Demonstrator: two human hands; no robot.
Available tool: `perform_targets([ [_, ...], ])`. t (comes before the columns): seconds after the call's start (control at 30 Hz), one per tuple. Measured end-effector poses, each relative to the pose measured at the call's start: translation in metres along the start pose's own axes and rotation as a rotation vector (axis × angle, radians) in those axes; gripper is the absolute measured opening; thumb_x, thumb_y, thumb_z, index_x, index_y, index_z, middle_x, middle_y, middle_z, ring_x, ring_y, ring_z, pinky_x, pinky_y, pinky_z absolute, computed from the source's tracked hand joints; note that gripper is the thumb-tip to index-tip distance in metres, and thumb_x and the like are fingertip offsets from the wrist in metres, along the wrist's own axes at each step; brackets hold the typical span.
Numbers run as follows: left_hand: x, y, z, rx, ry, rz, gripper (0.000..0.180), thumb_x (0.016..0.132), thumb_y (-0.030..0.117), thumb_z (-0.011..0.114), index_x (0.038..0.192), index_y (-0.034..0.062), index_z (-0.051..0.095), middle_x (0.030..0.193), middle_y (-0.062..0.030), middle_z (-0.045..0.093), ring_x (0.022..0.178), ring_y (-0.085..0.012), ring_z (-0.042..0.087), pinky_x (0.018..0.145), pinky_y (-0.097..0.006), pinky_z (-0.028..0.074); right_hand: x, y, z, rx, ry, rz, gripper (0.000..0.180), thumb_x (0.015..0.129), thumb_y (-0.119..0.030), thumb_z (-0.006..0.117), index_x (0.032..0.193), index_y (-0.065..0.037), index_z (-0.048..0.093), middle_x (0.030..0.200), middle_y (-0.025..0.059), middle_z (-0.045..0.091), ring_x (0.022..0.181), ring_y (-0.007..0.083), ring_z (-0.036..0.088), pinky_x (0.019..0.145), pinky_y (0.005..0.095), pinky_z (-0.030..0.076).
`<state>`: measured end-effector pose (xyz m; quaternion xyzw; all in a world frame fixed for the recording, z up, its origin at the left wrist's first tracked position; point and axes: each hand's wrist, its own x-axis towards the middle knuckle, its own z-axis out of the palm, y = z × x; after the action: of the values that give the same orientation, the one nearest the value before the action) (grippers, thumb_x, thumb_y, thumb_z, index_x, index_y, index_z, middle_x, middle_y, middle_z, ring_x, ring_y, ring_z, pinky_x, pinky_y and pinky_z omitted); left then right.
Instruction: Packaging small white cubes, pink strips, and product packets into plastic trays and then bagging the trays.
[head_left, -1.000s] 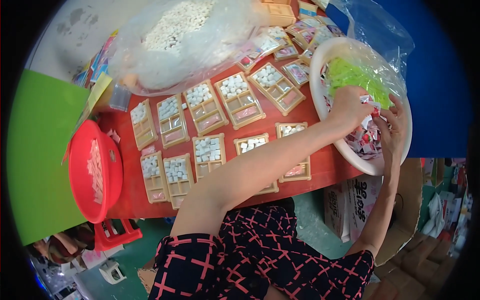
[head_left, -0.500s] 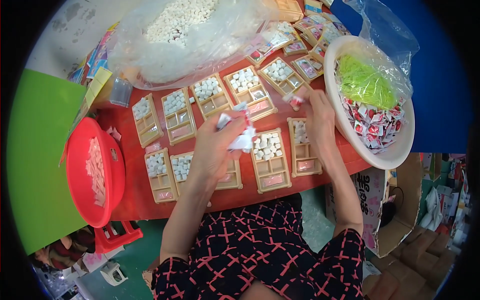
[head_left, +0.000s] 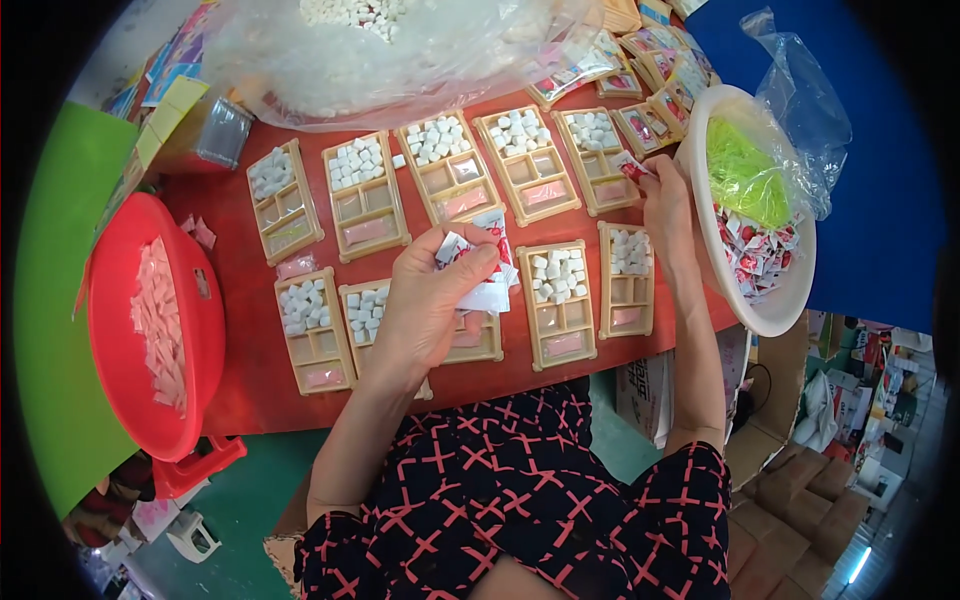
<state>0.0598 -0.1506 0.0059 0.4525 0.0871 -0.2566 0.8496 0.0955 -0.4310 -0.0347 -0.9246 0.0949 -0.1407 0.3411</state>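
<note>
My left hand (head_left: 435, 290) is closed on a small bunch of white-and-red sachets (head_left: 488, 265), fanned above the trays in the middle of the table. My right hand (head_left: 668, 205), at the right, pinches one small white-and-red sachet (head_left: 631, 166) by its end. This sachet hangs beside the right edge of a compartmented tan tray (head_left: 597, 206) in the far row. White cubes (head_left: 590, 131) fill that tray's large far compartment, and a pink packet (head_left: 610, 191) lies in its near one. My left hand partly covers trays in the near row.
A white tub (head_left: 700, 110) with green shreds (head_left: 745, 180) and more sachets (head_left: 750, 250) stands right. A red basin (head_left: 205, 330) of pink packets (head_left: 158, 310) is at left. A clear bag (head_left: 300, 90) of white cubes lies at the back, beside packed kits (head_left: 660, 50).
The whole view has shifted and turned slightly. My right hand has drawn its sachet to the right side of the far-row tray, uncovering the near compartment. My left hand keeps its bunch.
</note>
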Motion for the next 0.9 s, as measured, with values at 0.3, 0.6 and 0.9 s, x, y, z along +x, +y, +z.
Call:
perform_targets([
  [0.3, 0.012, -0.004, 0.012, 0.14, 0.01, -0.004, 0.008, 0.081, 0.007, 0.06, 0.089, 0.0056, 0.057, 0.072, -0.005, 0.06, 0.052, -0.0078, 0.056, 0.031, -0.019, 0.036, 0.01, 0.028, 0.01, -0.007, -0.126, -0.022, 0.006, 0.079, 0.006, 0.045, 0.082, 0.002, 0.048, 0.077, 0.0057, 0.045, 0.074, 0.0156, 0.046, 0.06, 0.0297, 0.039],
  [0.6, 0.018, -0.012, 0.021, 0.294, 0.056, 0.074, 0.008, 0.08, 0.003, 0.059, 0.087, 0.0068, 0.055, 0.074, -0.0049, 0.06, 0.051, -0.0047, 0.054, 0.031, -0.017, 0.034, 0.007, -0.006, 0.0, -0.296, -0.119, -0.333, 0.012, 0.071, 0.011, 0.049, 0.079, 0.003, 0.052, 0.082, 0.0151, 0.051, 0.073, 0.0261, 0.052, 0.059, 0.0324, 0.043],
  [0.9, 0.022, -0.023, 0.027, 0.368, 0.039, 0.087, 0.009, 0.081, 0.008, 0.06, 0.085, 0.0066, 0.053, 0.069, -0.0033, 0.058, 0.047, -0.0056, 0.051, 0.03, -0.019, 0.035, -0.031, -0.073, 0.017, 0.729, -0.611, 0.147, 0.015, 0.081, 0.001, 0.053, 0.094, -0.001, 0.058, 0.08, -0.0021, 0.058, 0.067, 0.0052, 0.052, 0.056, 0.0206, 0.042],
])
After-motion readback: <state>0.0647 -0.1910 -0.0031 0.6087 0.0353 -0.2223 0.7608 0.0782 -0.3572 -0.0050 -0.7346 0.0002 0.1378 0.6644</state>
